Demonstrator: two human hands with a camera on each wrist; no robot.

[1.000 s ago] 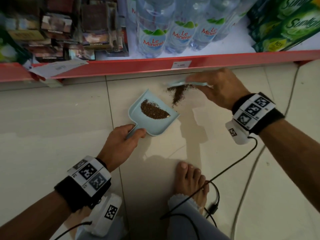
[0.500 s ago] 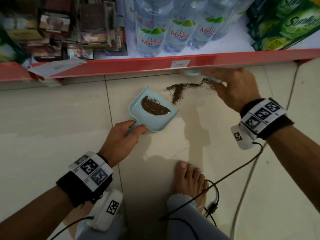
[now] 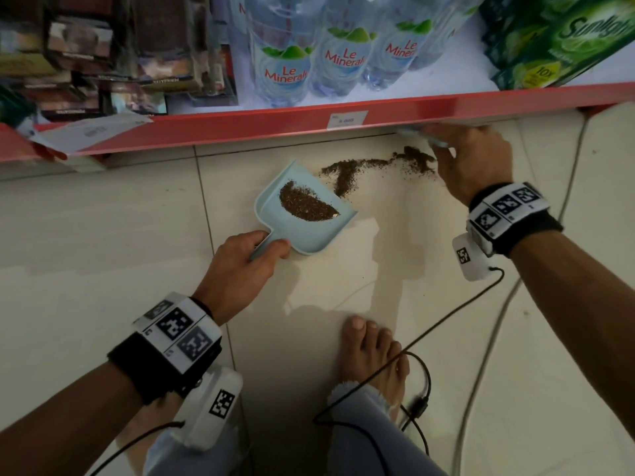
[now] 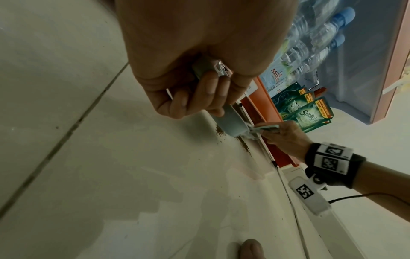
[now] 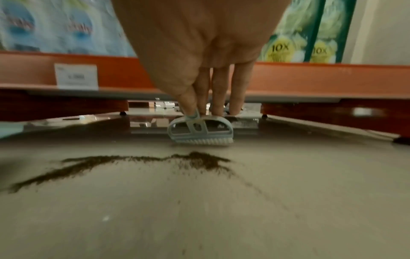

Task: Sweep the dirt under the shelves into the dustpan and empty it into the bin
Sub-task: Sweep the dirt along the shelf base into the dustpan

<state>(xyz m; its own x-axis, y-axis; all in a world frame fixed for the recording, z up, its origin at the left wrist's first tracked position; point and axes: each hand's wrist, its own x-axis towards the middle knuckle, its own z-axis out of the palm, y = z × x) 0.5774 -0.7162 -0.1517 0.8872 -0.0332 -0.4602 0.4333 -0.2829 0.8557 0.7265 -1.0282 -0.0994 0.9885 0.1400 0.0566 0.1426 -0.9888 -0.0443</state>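
A pale blue dustpan (image 3: pixel 275 218) lies on the tiled floor with a crescent of brown dirt (image 3: pixel 305 206) inside it. My left hand (image 3: pixel 247 262) grips its handle (image 4: pixel 230 122) from below. A trail of loose dirt (image 3: pixel 378 164) runs on the floor from the pan's mouth rightward to the shelf edge. My right hand (image 3: pixel 470 159) pinches a small pale blue brush (image 5: pixel 199 130) at the foot of the red shelf (image 3: pixel 240 132), bristles down just behind the dirt (image 5: pixel 137 163).
Water bottles (image 3: pixel 288 53), green detergent packs (image 3: pixel 556 39) and dark boxes (image 3: pixel 103 53) fill the shelf. A price tag (image 3: pixel 347 119) sits on its lip. My bare foot (image 3: pixel 371 355) and black cables (image 3: pixel 422 389) lie close behind the pan. A low gap opens under the shelf (image 5: pixel 195 108).
My right hand has carried the brush to the right and back toward the shelf edge, away from the dustpan. A longer streak of dirt now lies exposed. The left hand and dustpan stay put.
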